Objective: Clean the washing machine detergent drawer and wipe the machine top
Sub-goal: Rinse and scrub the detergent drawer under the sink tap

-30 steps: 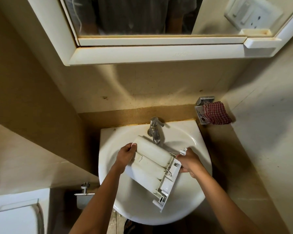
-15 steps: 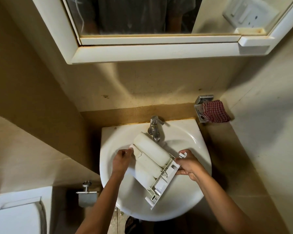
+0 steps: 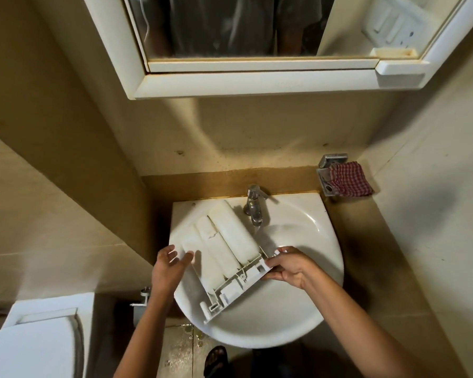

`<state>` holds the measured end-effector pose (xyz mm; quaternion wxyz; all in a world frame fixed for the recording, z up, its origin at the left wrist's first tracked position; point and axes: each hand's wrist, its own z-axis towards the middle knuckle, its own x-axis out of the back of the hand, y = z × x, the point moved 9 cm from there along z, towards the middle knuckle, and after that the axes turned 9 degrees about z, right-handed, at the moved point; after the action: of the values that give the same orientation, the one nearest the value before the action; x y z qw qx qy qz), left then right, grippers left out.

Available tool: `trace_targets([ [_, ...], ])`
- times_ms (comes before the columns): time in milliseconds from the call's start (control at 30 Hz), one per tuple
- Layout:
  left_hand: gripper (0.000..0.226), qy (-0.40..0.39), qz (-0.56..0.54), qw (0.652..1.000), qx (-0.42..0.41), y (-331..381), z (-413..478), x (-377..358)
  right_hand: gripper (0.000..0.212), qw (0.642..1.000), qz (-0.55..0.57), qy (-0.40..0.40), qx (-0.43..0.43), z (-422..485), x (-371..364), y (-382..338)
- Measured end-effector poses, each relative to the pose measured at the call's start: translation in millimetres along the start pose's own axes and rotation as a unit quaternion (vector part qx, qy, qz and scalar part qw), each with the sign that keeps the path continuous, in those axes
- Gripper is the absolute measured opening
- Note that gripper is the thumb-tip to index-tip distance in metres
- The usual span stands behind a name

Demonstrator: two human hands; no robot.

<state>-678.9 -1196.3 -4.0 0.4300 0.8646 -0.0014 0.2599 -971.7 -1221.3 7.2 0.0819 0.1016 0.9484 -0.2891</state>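
The white plastic detergent drawer lies upside down over the white sink, its rounded undersides up and its far end beside the tap. My right hand grips the drawer's front panel at its right end. My left hand is at the drawer's left edge with fingers spread and relaxed; it holds nothing.
A red checked cloth hangs on a metal holder on the wall right of the sink. A mirror cabinet juts out above. A toilet stands at the lower left, a paper holder beside it.
The drawer has swung so its far end now points up left of the tap. My left hand has let go of its edge and opened. The right hand keeps its grip.
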Motion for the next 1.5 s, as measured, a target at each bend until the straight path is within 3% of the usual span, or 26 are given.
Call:
trace_targets([
  [100,0.048,0.024,0.007,1.0,0.019,-14,-11,22,0.022,0.995,0.074,-0.046,-0.056,-9,-17,22],
  [233,0.076,0.063,-0.065,0.991,0.1,-41,-45,30,0.032,0.985,0.112,-0.063,-0.113,-12,-31,43],
  [367,0.088,-0.016,-0.232,0.955,0.185,-49,-76,-4,0.022,0.964,0.175,-0.083,-0.184,-23,-43,62],
  [467,0.126,-0.049,-0.225,0.952,0.204,-44,-84,-23,0.023,0.933,0.238,-0.115,-0.244,-37,-62,83],
  [533,0.151,-0.024,-0.219,0.953,0.207,-43,-86,-26,0.024,0.926,0.233,-0.129,-0.269,-40,-69,99],
  [600,0.16,0.008,-0.232,0.947,0.22,-43,-91,-26,0.022,0.926,0.222,-0.13,-0.277,-40,-71,111],
  [800,0.137,0.08,-0.331,0.921,0.19,-48,-96,-25,0.023,0.892,0.302,-0.142,-0.303,-44,-73,126],
  [933,0.122,0.073,-0.329,0.926,0.172,-45,-94,-28,0.023,0.881,0.335,-0.163,-0.293,-52,-76,122],
  [1000,0.119,0.07,-0.323,0.927,0.176,-45,-93,-29,0.02,0.898,0.282,-0.176,-0.287,-52,-70,121],
  [1067,0.117,0.065,-0.319,0.926,0.191,-47,-91,-32,0.024,0.928,0.162,-0.174,-0.287,-51,-57,123],
  [1167,0.11,0.048,-0.302,0.932,0.195,-45,-89,-39,0.033,0.958,-0.14,-0.152,-0.199,-38,-25,111],
  [1233,0.107,0.039,-0.287,0.94,0.182,-40,-86,-44,0.024,0.958,-0.246,-0.098,-0.111,-23,-1,89],
  [1333,0.107,0.014,-0.266,0.951,0.158,-32,-81,-55,0.005,0.984,-0.18,0.001,0.0,-4,38,51],
  [1367,0.107,0.006,-0.257,0.955,0.15,-27,-80,-59,0.012,0.988,-0.142,0.035,0.042,1,49,37],
  [1500,0.104,-0.004,-0.226,0.966,0.124,-19,-74,-70,0.017,0.961,-0.167,0.112,0.19,11,68,-13],
])
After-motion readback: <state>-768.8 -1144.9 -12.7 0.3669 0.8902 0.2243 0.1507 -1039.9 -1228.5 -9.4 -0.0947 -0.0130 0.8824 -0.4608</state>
